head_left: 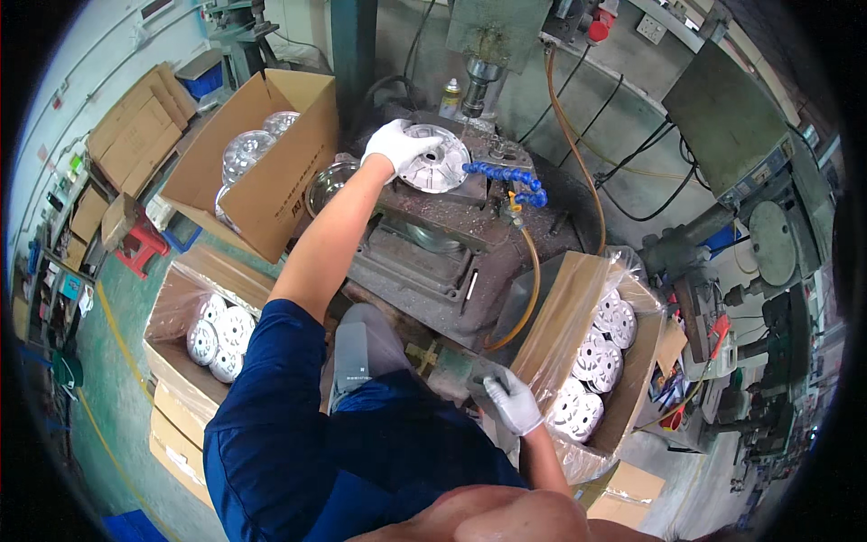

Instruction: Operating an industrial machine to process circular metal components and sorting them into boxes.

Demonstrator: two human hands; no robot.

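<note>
My left hand [397,146], in a white glove, grips the left side of a round silvery metal casting [437,164] with a ribbed face and a centre hole. This casting lies on the drill press table [397,203], below and left of the drill chuck [481,83]. My right hand [515,405], also gloved, is low at my right side beside an open carton [564,312]. Its fingers look curled, and a greyish shape lies by the fingertips; I cannot make out what it is. A blue segmented coolant hose [506,173] points at the casting's right edge.
Several similar castings [596,361] fill the right carton. More castings [226,334] lie in a plastic-lined carton at left, and a tall carton [302,172] stands behind it. Another round metal part [327,185] sits left of the machine. An orange hose [535,289] loops down in front.
</note>
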